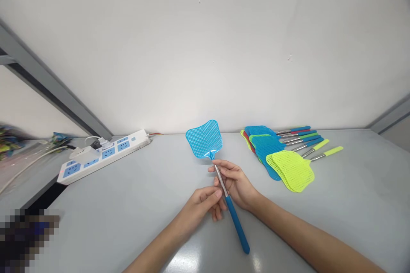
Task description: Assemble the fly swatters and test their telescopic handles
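The metal shaft of a blue fly swatter (221,180) is held by both hands over the near middle of the grey table (144,222). By the right hand (237,183), the shaft is gripped below the head, fingers partly curled; by the left hand (205,202), it is pinched just above the handle (237,225). The swatter is tilted, head far, handle near. To the right, a pile of fly swatters (269,153) is noted, two yellow ones nearest. At far left, a white power strip (112,159) is seen, with plugs (85,153) inserted.
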A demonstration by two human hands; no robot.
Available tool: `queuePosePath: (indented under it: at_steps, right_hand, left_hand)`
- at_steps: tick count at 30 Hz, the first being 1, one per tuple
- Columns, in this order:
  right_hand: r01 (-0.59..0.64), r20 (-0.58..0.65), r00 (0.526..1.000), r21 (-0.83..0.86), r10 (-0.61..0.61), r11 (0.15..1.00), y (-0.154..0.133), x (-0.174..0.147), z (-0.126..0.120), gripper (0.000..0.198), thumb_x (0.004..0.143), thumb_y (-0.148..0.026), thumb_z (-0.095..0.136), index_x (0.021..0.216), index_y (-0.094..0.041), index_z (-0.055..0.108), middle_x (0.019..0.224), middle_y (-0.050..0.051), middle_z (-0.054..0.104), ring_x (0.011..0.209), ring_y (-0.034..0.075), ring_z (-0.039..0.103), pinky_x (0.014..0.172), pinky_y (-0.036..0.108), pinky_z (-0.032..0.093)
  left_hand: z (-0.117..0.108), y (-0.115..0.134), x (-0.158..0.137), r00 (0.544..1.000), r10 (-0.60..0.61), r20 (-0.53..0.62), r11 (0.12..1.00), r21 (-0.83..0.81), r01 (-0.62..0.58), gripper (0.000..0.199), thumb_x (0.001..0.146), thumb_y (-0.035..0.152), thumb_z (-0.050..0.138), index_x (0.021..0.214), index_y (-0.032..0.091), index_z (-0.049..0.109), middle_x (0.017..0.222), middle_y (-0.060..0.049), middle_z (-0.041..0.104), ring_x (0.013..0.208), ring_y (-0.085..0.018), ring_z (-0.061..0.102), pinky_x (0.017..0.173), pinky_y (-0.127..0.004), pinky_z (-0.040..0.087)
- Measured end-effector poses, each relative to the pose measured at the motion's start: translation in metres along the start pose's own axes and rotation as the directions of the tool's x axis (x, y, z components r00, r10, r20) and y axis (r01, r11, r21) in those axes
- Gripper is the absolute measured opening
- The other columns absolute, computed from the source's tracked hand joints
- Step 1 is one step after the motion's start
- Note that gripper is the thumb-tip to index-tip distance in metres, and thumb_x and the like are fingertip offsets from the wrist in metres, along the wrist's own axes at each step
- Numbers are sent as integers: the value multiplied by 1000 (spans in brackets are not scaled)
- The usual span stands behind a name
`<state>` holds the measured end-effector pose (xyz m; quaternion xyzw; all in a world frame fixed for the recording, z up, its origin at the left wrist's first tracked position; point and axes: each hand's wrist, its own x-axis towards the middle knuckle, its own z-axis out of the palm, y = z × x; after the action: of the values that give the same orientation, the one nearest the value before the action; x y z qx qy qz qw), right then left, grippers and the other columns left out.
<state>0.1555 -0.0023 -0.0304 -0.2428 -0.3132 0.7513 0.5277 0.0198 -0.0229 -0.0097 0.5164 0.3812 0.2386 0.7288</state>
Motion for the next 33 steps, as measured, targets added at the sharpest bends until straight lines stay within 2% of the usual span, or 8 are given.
queuePosePath:
  at_steps: [4,8,13,17,21,25,28,33]
  right_hand:
    - [20,-50,999,45,-18,999,-1,1,-1,30,69,-14,47,97,-19,55,94,7,58,59,11,53,40,20,36]
    - [41,-56,998,24,-40,999,-1,0,-1,37,64,-8,46,98,-19,55,103,9,56,58,11,54,47,23,39]
    - [29,24,999,-14,-29,999,-1,0,0,39,63,-9,50,101,-20,54,104,10,56,58,12,54,51,26,40]
    - [29,24,999,-8,-29,1000,0,3,-2,41,63,-12,57,102,-24,52,106,7,54,65,12,54,54,25,40]
    - [55,-8,998,18,-54,998,-2,3,1,38,66,-16,59,101,-28,52,114,4,47,72,10,51,54,22,38]
    - [95,-58,994,-32,-97,995,-2,0,6,28,70,-22,55,98,-24,53,108,6,52,72,11,49,57,24,37]
    - [105,-80,991,-76,-111,991,0,-1,7,22,70,-25,56,92,-21,56,94,6,58,68,11,48,59,26,36]
    - [116,-31,992,-168,-123,979,2,-2,5,13,72,-26,53,78,-17,60,69,3,57,55,10,44,58,27,34]
  left_hand:
    - [0,1,0,1000,-4,-4,1000,-29,4,29,76,39,44,83,13,55,65,-3,54,51,-10,49,51,-23,38]
    - [-1,1,1,999,-10,-52,996,-84,5,28,76,39,44,76,12,53,61,-2,51,50,-10,48,51,-23,38]
    - [-1,1,1,991,-7,-130,984,-177,-16,25,77,37,42,71,14,49,59,0,48,50,-9,47,49,-22,37]
    - [-2,0,0,989,43,-140,976,-206,-72,22,79,34,40,74,15,49,61,0,47,52,-9,47,50,-22,36]
    - [-3,-1,0,992,32,-119,976,-209,-56,22,79,34,39,76,15,49,63,0,48,54,-9,47,52,-23,36]
    - [-3,1,-1,994,23,-111,979,-201,-45,21,80,34,39,77,15,48,63,0,47,54,-9,47,52,-23,36]
    - [-1,5,-2,993,32,-115,978,-202,-55,19,80,34,38,83,17,47,64,1,46,53,-9,47,52,-23,36]
    - [1,5,-1,989,39,-145,970,-234,-72,21,79,35,40,93,20,42,68,2,46,52,-8,47,50,-23,36]
